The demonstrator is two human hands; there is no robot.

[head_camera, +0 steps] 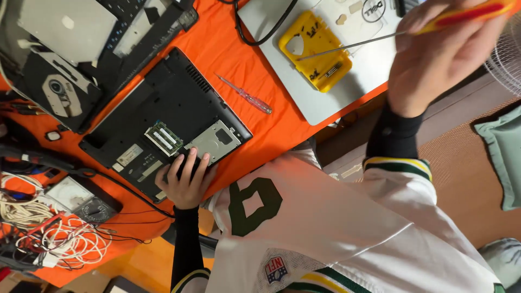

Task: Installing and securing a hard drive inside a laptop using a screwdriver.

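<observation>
Orange work surface (282, 135), crowded. Black laptop base (163, 116) lies underside up near the middle, covers off, memory module (164, 138) and metal drive bay (220, 142) exposed. A silver closed laptop (358, 81) sits beyond it, a yellow parts tray (315, 50) resting on its lid.

Risks, as I judge them: the screwdriver (412, 31) is raised, its long shaft hanging over the yellow tray and silver lid; a careless swing could scratch the lid or knock the tray. The base is steadied at one corner only, so hard pressure could slide it on the cloth. A slip of the tip near the bare memory module could damage it. Loose cables (59, 239) at the edge may snag a sleeve.

Right hand (439, 54): closed in a fist round the red-and-yellow screwdriver handle, held up off the table.

Left hand (187, 176): open, fingers spread flat, pressing the near edge of the laptop base just beside the drive bay; holds nothing.

A small clear-handled screwdriver (244, 95) lies apart, untouched.
</observation>
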